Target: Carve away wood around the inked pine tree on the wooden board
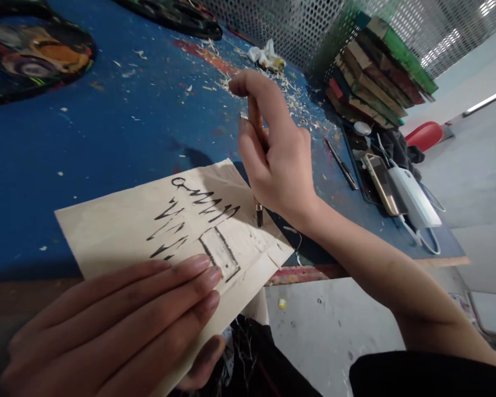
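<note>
A thin, pale wooden board (119, 220) with black ink marks and a small drawn rectangle lies tilted at the front edge of the blue table. My left hand (124, 325) holds its near side, fingers stretched together on top and the thumb below the edge. Over the board's right part, my right hand (279, 138) is closed around a slim brown-handled tool (259, 212). A coppery band and a dark end show below the hand. Fingers hide most of its length, so its exact kind is unclear. Small cut marks and slivers show on the board near that dark end.
Wood shavings (289, 91) litter the blue table (119, 132). Crumpled tissue (267, 55) lies at the back. To the right are a pen (341, 164), phone (382, 184), white power bank (415, 196) with cable, and stacked painted blocks (380, 71). Dark-rimmed objects (37, 55) occupy the left.
</note>
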Demonstrator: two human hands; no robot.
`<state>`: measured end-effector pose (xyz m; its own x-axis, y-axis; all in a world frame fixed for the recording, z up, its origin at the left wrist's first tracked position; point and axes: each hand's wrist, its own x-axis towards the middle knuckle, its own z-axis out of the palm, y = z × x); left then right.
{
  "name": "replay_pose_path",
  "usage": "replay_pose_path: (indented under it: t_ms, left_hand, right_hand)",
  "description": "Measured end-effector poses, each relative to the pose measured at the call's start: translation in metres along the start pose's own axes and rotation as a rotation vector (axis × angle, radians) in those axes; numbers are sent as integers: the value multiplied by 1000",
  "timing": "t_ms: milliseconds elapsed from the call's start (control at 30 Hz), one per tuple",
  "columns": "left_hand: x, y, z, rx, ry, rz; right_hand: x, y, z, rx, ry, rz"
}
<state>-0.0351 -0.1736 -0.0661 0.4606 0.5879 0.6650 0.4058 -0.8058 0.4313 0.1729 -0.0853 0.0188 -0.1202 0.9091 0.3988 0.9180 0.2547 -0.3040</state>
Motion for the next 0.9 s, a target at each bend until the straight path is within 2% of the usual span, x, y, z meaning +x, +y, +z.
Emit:
replay_pose_path:
  t_ms: [100,267,500,667,733,767,900]
  left_hand:
    - [3,-8,-2,79,-11,147]
    - [4,-15,-5,109,-33,221]
    - [6,-13,-9,119,-75,234]
    - [7,-13,-11,122,-118,245]
    - [8,-13,-12,115,-120,247]
    - [8,-14,-12,105,-121,239]
    - [9,-14,-11,113,-95,231]
  right_hand:
    - [2,3,4,-43,-16,23]
    - [2,9,9,-91,-55,52]
    - [4,7,12,-115,-157,135]
    - [-5,6,12,-115,-234,75]
    - [-6,10,12,-41,-176,64]
    - [-6,13,13,12,-104,68]
    - [-3,19,10,192,329,23]
